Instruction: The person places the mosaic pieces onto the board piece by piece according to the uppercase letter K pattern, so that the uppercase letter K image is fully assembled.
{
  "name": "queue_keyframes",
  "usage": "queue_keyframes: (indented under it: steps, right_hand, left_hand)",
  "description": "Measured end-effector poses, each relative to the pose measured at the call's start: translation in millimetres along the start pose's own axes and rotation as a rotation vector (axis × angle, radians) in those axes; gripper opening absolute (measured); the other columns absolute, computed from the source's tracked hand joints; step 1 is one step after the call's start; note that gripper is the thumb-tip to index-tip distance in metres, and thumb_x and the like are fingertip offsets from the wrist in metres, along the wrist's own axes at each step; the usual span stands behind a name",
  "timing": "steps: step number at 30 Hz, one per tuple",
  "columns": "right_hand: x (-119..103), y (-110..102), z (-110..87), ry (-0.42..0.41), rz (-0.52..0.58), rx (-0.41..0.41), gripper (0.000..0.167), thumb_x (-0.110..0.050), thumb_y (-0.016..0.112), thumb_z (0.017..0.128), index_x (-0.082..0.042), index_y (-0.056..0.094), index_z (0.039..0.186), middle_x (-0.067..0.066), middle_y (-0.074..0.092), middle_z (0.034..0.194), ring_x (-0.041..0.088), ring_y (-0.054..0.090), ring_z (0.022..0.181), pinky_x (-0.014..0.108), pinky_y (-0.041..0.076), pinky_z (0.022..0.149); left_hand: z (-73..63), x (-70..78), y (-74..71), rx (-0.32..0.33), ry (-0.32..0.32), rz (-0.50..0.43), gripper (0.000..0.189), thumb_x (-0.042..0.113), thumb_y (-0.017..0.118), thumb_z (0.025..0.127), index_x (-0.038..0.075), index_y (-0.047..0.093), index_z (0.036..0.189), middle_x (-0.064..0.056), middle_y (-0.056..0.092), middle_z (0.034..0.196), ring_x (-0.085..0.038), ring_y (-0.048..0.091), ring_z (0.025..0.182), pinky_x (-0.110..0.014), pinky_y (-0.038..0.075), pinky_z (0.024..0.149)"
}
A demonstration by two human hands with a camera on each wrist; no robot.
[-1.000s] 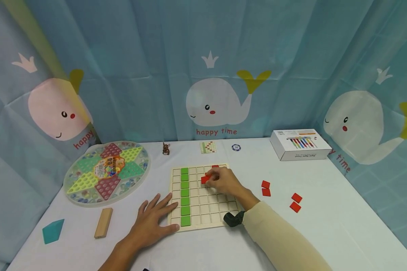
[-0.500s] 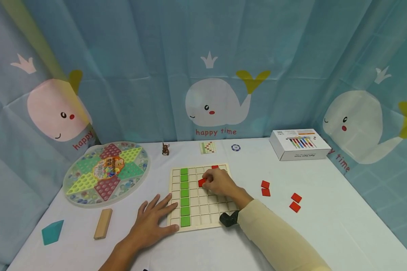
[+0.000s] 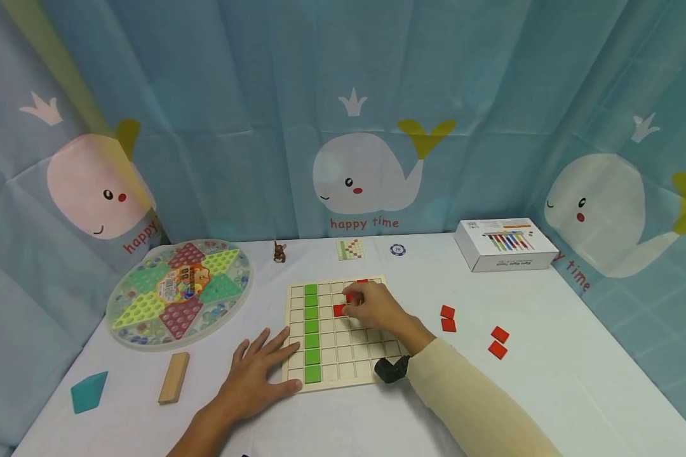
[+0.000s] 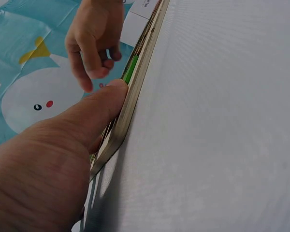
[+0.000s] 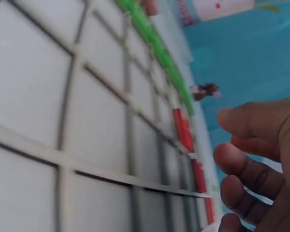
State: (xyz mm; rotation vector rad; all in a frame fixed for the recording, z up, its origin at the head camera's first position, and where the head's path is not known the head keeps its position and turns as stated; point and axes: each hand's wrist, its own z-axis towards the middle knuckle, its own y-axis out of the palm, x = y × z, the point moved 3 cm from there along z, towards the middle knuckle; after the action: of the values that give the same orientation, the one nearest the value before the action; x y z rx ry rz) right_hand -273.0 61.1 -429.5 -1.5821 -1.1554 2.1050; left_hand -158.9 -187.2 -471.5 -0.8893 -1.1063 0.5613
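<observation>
Placing of tiles on a grid board (image 3: 345, 369), centre frame. Red tiles (image 3: 339, 310) lie diagonally right of a green column (image 3: 312, 325). Left hand (image 3: 258, 372): fingers spread, steadying the board's edge. Right hand (image 3: 375, 309): fingers relaxed beside the red tiles, apparently holding nothing. The next move likely calls for a loose tile (image 3: 497, 350) from the counter (image 3: 577, 355), right of frame.

Whale curtains (image 3: 234, 158) (& bd. games (image 3: 344, 369)) suggest play nook.

Left hand (image 3: 257, 374) lay spread, right hand (image 3: 374, 308) loosely curled.
They pointed toward one o'clock and ten o'clock, respectively.
</observation>
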Motion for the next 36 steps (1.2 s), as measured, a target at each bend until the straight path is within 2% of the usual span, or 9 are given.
queue_keyframes:
  steps: [4, 12, 16, 20, 28, 36]
  right_hand:
    - [-9, -19, -8.4, -0.054, 0.023, 0.047, 0.032, -0.011, 0.072, 0.085, -0.004, 0.068, 0.115, -0.005, 0.058, 0.075, 0.014, 0.052, 0.066, 0.029, 0.045, 0.059]
    - [-26, -61, -36.1, -0.097, 0.03, 0.117, 0.03, -0.014, 0.072, 0.085, -0.01, 0.069, 0.114, -0.006, 0.06, 0.078, 0.016, 0.053, 0.073, 0.031, 0.046, 0.059]
    - [-29, -81, -52.4, -0.136, 0.02, 0.159, 0.033, -0.013, 0.073, 0.084, -0.009, 0.068, 0.116, -0.007, 0.06, 0.079, 0.016, 0.054, 0.077, 0.032, 0.046, 0.061]
    - [-27, -97, -66.7, -0.13, 0.01, 0.206, 0.033, -0.013, 0.075, 0.084, -0.011, 0.068, 0.117, -0.006, 0.06, 0.081, 0.016, 0.053, 0.077, 0.033, 0.045, 0.064]
    - [-8, -116, -91.6, -0.132, -0.001, 0.266, 0.034, -0.014, 0.075, 0.084, -0.011, 0.068, 0.118, -0.004, 0.062, 0.087, 0.023, 0.055, 0.084, 0.04, 0.044, 0.071]
    - [27, -117, -113.4, -0.069, -0.059, 0.282, 0.036, -0.015, 0.077, 0.083, -0.013, 0.068, 0.117, -0.004, 0.064, 0.092, 0.021, 0.053, 0.087, 0.034, 0.044, 0.073]
  left_hand:
    - [-0.2, -0.4, 0.1, 0.001, 0.0, 0.005, 0.07, 0.061, 0.07, 0.077, 0.02, 0.061, 0.133, 0.001, 0.037, 0.151, -0.038, 0.021, 0.14, -0.061, 0.006, 0.106]
    - [-0.9, -1.0, 0.8, -0.004, -0.01, 0.007, 0.07, 0.061, 0.069, 0.077, 0.02, 0.061, 0.134, 0.001, 0.037, 0.151, -0.038, 0.02, 0.141, -0.06, 0.005, 0.107]
    - [-1.1, -0.9, 0.5, -0.005, -0.009, 0.005, 0.07, 0.06, 0.07, 0.077, 0.02, 0.061, 0.134, 0.001, 0.037, 0.151, -0.038, 0.021, 0.141, -0.06, 0.005, 0.107]
    - [-0.6, -0.5, 0.3, -0.004, -0.002, 0.007, 0.07, 0.06, 0.071, 0.077, 0.021, 0.061, 0.134, 0.001, 0.037, 0.151, -0.038, 0.021, 0.141, -0.06, 0.006, 0.106]
    - [-0.4, 0.9, 0.1, -0.02, -0.012, 0.001, 0.071, 0.061, 0.07, 0.077, 0.021, 0.06, 0.135, 0.001, 0.036, 0.152, -0.037, 0.02, 0.141, -0.06, 0.005, 0.107]
    - [-0.3, 0.2, -0.3, -0.03, -0.025, 0.005, 0.071, 0.061, 0.07, 0.077, 0.021, 0.06, 0.135, 0.001, 0.035, 0.152, -0.037, 0.019, 0.142, -0.06, 0.004, 0.107]
